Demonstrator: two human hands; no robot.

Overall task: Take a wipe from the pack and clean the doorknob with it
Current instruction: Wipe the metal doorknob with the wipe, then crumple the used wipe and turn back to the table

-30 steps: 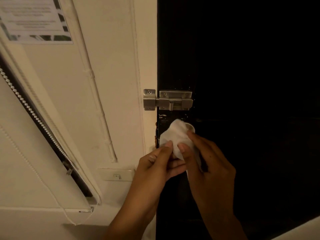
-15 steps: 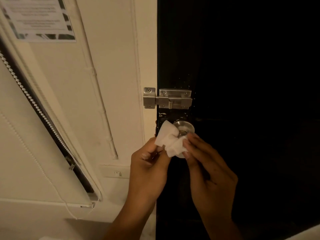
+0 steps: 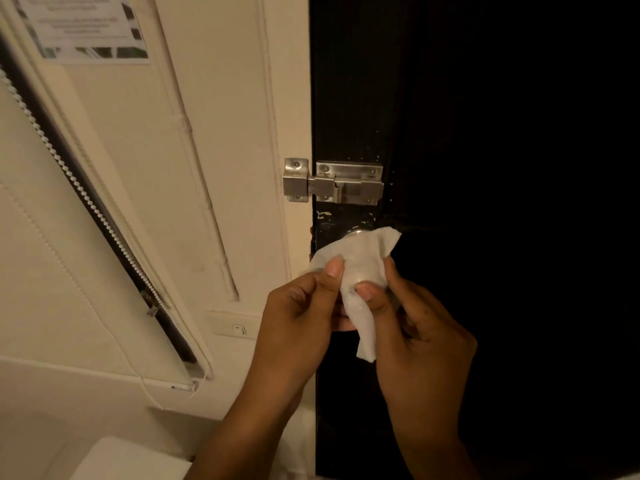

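Note:
A white wipe (image 3: 360, 258) is spread over the round metal doorknob (image 3: 358, 232) on the black door (image 3: 485, 133); only a sliver of the knob's top rim shows. My left hand (image 3: 298, 320) pinches the wipe's left part between thumb and fingers. My right hand (image 3: 415, 334) pinches its lower right part, thumb on the front. A loose tail of the wipe hangs down between the hands. The wipe pack is out of view.
A steel slide bolt (image 3: 334, 183) bridges the cream door frame (image 3: 287, 98) and the door just above the knob. A wall switch (image 3: 239, 329) sits left of my left hand. A roller blind with a bead chain (image 3: 69, 161) slants across the left wall.
Both hands have opened the bunched wipe out and drawn it over the knob, which was showing half a second ago. The view has shifted slightly.

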